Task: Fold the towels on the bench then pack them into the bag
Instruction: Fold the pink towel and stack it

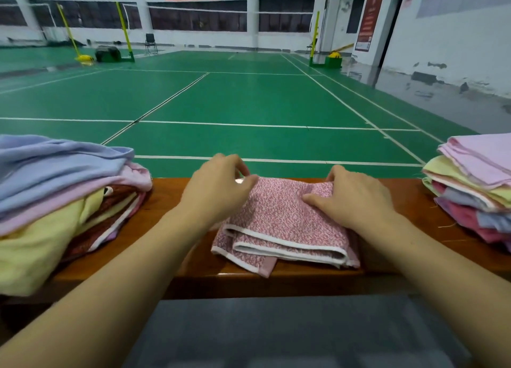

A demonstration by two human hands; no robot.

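Note:
A pink speckled towel (pixel 279 223) with white trim lies folded in layers on the brown wooden bench (pixel 387 254), in front of me. My left hand (pixel 218 185) grips its far left corner with curled fingers. My right hand (pixel 351 196) holds the far right edge, fingers curled over the fabric and thumb lying on top. No bag is in view.
A loose heap of blue, pink, yellow and maroon towels (pixel 55 196) sits on the bench at left. A stack of folded pink, yellow and lilac towels (pixel 475 185) stands at right. Beyond the bench lies a green badminton court (pixel 249 99).

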